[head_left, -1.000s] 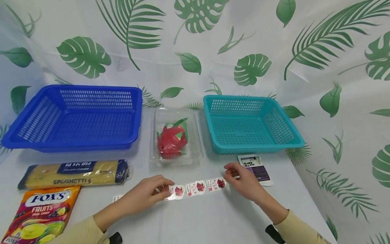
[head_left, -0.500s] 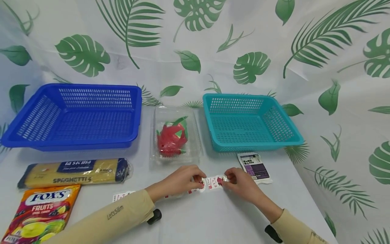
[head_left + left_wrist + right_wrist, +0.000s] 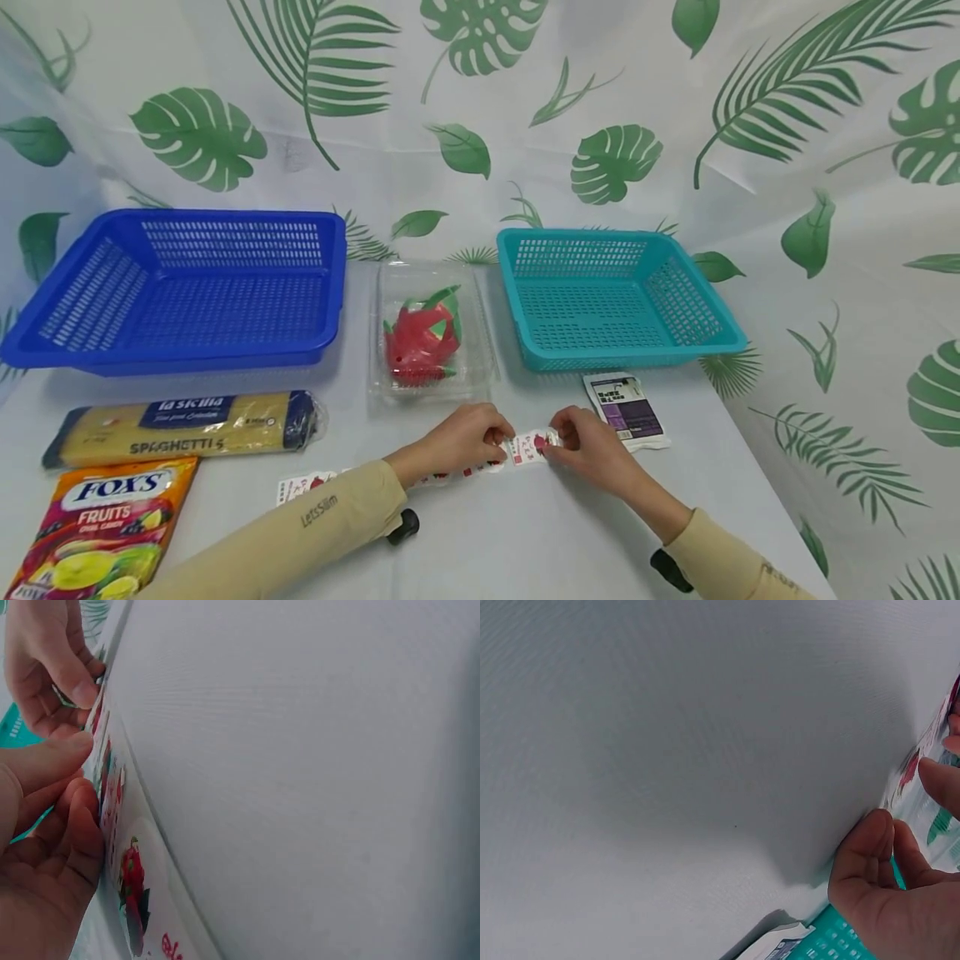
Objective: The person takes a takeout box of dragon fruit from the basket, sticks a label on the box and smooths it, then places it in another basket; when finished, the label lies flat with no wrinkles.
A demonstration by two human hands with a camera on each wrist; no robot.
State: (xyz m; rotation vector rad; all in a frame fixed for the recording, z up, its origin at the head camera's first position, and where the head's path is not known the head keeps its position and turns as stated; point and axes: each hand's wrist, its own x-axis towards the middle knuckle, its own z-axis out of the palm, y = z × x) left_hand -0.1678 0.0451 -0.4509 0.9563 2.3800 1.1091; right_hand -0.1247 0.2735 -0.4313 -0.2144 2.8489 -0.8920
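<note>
A strip of white stickers [image 3: 528, 448] printed with red dragon fruit and red lettering lies across the table in front of me. My left hand [image 3: 465, 437] pinches it with thumb and fingers near the last sticker on the right. At the strip's right end, my right hand [image 3: 596, 446] grips the edge between thumb and forefinger. The left wrist view shows the strip [image 3: 133, 892] running past my left hand [image 3: 45, 855] toward my right hand [image 3: 49, 664]. My left sleeve hides part of the strip's left portion.
A clear plastic box [image 3: 476, 367] with a red dragon fruit [image 3: 422, 342] stands behind my hands. Blue basket [image 3: 225, 362] and teal basket [image 3: 637, 358] flank it. Spaghetti [image 3: 180, 429], a Fox's candy bag [image 3: 105, 525] and a purple-white packet [image 3: 630, 412] lie nearby.
My left hand has slid right along the sticker strip to close beside my right hand, which now grips the strip's right end. Over the last half second both hands have barely moved.
</note>
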